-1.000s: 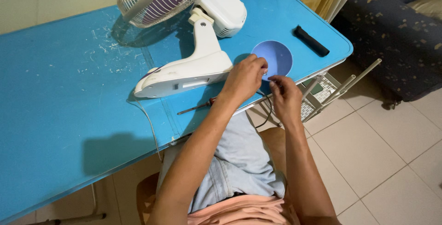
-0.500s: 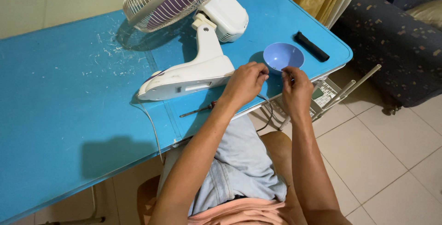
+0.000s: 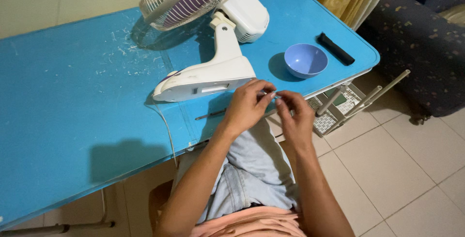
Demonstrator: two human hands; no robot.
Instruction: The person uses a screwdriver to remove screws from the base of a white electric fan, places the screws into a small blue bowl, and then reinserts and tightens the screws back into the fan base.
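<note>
Both forearms reached forward from the body and came close together in front of the person. The left hand (image 3: 247,105) was half curled, with its back toward the camera, and its fingers (image 3: 261,87) bent to the right. The right hand (image 3: 296,116) was just beside it, with its fingertips (image 3: 282,96) turned to the left. The fingertips of both hands met in a pinch, touching or nearly touching. What they pinched was too small to tell.
</note>
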